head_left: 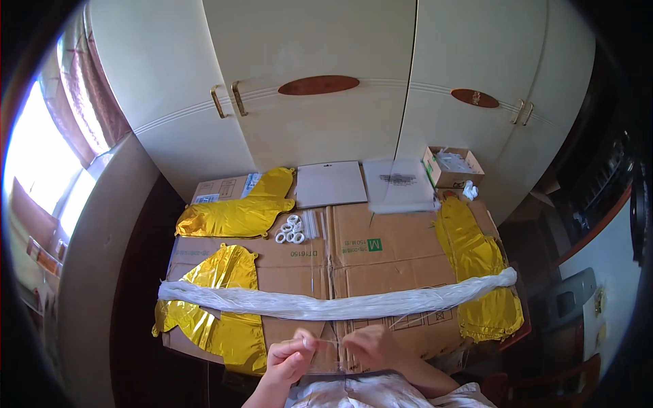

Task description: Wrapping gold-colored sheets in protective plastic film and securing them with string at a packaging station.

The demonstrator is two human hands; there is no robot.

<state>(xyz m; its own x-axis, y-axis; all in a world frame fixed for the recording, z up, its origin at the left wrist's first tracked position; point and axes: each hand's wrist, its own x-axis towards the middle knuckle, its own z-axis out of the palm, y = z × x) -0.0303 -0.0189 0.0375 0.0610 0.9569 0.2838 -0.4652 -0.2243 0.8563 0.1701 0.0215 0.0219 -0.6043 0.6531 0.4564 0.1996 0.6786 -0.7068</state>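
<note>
My left hand (292,355) is closed in a pinch near the table's front edge, close to my body. Opposite it, my right hand (375,347) is also closed, its fingers a little blurred. A thin pale string (328,341) seems to run between the two sets of fingertips. Just beyond both hands, a long bundle of white string (333,308) stretches across the table from left to right. Its ends lie over flat gold foil balloons, one at the left (228,340) and one at the right (476,251).
Flattened cardboard (381,272) covers the table. Another gold foil balloon (231,214) lies far left. Several white tape rolls (291,230) sit beside clear strips (311,224). Behind are a grey-white board (331,185), a clear plastic bag (398,187) and a small open box (452,168), before cream cabinets (313,41).
</note>
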